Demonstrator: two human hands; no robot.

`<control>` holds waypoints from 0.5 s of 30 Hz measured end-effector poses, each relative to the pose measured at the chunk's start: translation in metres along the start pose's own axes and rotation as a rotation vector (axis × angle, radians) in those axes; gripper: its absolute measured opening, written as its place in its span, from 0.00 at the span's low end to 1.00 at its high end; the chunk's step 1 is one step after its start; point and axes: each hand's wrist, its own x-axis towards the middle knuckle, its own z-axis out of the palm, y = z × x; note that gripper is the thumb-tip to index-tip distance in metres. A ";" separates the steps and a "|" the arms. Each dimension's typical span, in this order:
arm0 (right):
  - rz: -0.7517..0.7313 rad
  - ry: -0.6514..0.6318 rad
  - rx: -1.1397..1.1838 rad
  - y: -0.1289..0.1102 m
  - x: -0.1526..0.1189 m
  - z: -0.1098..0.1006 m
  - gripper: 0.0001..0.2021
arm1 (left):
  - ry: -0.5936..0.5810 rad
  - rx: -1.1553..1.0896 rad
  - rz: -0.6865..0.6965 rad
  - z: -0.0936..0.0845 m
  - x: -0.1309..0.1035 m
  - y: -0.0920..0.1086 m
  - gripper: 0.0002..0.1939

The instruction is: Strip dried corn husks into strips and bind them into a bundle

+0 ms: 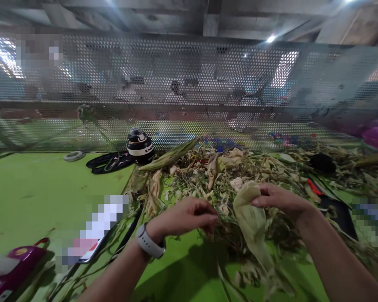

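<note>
A wide, pale green corn husk (250, 222) hangs from my right hand (275, 199), pinched between thumb and fingers near its upper end. Its lower part trails down towards the green tabletop (173, 272). To the left, my left hand (193, 216) is closed, fingers curled down and thumb pressed towards them, just above the table. Anything between those fingers is hidden. A white watch (149, 241) circles the left wrist. Dried husk scraps and shreds (195, 184) spread behind and between both hands.
A perforated metal screen (176, 84) stands along the back. A long husk (173, 155) leans beside a round black container (140, 147) with a white band. A magenta device (22, 264) sits at the lower left. A black flat object (338, 216) lies at right.
</note>
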 end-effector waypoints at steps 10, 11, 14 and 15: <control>0.029 -0.132 -0.092 -0.002 0.012 0.010 0.12 | 0.297 -0.004 -0.031 -0.019 0.009 -0.009 0.14; 0.038 -0.154 -0.124 0.000 0.015 0.012 0.11 | 0.386 0.011 -0.019 -0.024 0.009 -0.010 0.14; 0.071 -0.164 -0.206 0.007 0.022 0.014 0.10 | 0.624 0.139 -0.016 -0.052 0.014 -0.017 0.13; 0.077 -0.164 -0.217 0.009 0.023 0.013 0.10 | 0.697 0.248 -0.012 -0.065 0.017 -0.020 0.12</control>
